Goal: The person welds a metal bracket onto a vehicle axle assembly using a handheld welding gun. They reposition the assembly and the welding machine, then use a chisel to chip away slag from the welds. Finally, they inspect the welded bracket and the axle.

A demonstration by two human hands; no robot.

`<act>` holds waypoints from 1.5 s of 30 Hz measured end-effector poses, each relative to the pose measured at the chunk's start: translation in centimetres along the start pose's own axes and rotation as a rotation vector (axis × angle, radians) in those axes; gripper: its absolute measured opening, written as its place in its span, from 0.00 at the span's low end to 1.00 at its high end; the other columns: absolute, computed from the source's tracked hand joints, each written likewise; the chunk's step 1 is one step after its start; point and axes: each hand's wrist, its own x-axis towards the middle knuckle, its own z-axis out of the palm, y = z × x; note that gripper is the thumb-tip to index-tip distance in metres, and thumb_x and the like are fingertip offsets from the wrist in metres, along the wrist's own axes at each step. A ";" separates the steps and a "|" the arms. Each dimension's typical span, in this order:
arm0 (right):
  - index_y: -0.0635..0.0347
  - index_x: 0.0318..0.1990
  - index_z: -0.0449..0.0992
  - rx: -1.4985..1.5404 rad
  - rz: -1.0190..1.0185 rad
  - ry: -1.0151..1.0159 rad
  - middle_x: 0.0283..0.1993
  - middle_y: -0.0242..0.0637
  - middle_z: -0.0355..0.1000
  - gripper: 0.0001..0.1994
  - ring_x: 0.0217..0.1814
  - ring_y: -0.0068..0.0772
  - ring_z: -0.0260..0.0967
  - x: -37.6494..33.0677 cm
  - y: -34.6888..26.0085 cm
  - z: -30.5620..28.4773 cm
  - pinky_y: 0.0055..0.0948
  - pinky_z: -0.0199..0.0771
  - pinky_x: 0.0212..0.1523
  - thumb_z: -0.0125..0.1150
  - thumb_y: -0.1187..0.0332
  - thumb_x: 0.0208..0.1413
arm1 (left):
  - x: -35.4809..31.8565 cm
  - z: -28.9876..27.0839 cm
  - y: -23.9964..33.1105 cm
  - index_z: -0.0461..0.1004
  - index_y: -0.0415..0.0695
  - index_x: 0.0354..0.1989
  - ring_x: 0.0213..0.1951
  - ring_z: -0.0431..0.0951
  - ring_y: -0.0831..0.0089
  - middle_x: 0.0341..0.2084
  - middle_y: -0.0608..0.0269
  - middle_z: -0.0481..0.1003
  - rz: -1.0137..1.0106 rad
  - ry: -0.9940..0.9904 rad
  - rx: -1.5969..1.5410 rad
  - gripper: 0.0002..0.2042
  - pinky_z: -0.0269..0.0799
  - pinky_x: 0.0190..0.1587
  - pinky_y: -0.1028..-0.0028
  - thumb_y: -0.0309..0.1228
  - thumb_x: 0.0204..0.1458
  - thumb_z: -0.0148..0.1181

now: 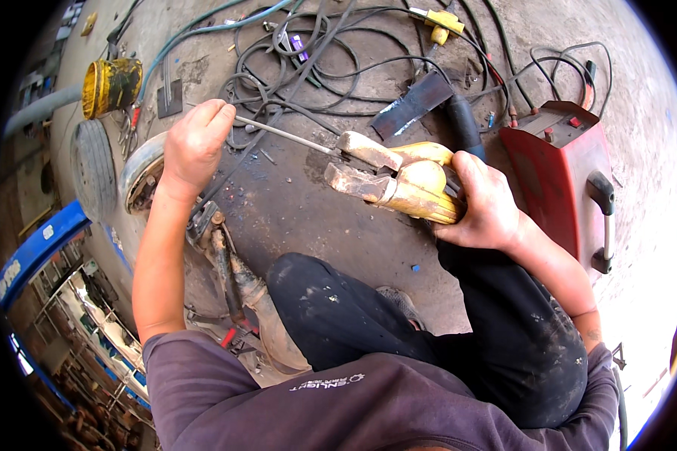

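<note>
bare floor [293,207] lies open between the left hand [195,146] and the yellow holder [429,192] in the right hand [489,199], though a thin rod [289,137] bars the gap's far side. looped cables [252,86] clutter the ground beyond, a flat metal plate [412,104] to their right. a red machine [557,180] blocks the right, a round metal drum [139,177] the left; bent knees [308,289] hem in the near side.
</note>
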 end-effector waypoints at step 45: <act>0.62 0.47 0.68 0.896 0.410 0.072 0.33 0.36 0.71 0.16 0.28 0.26 0.70 0.5 3.4 6.3 0.28 0.75 0.30 0.68 0.75 0.53 | -8.7 12.1 9.0 0.61 0.28 0.69 0.67 0.67 0.44 0.65 0.36 0.67 -1.011 -0.188 0.056 0.37 0.56 0.73 0.51 0.37 0.55 0.68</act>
